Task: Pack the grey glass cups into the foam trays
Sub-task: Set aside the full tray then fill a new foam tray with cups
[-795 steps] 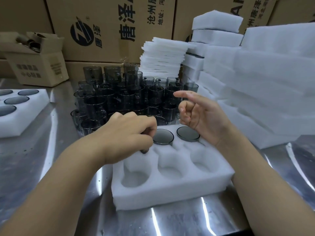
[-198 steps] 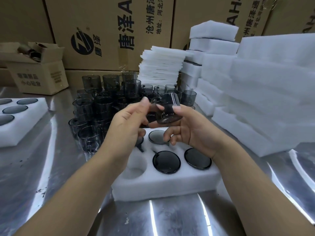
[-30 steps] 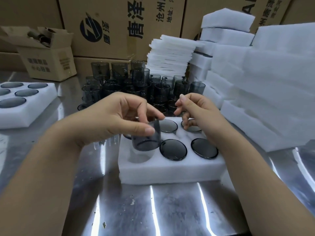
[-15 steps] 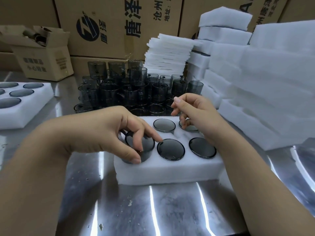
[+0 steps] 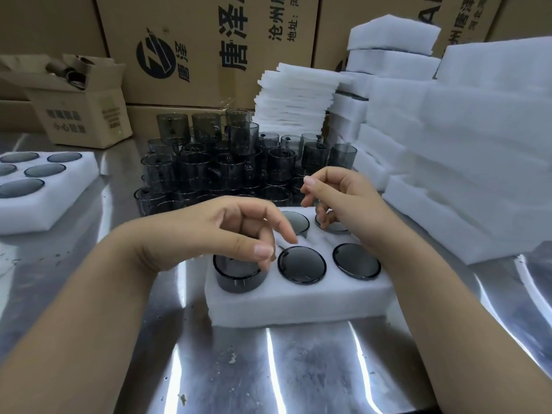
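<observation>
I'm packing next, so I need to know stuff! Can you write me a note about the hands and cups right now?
Left hand: loosely curled just above the front-left cup, holding nothing.
Right hand: loosely curled over the back-right cup; contact unclear.
Done: five cups show in the foam tray; the sixth pocket is hidden under the left hand.
To do: front-left cup stands proud of its pocket, probably needs pressing down; then likely start a fresh tray from the foam stack for the loose cups.
</observation>
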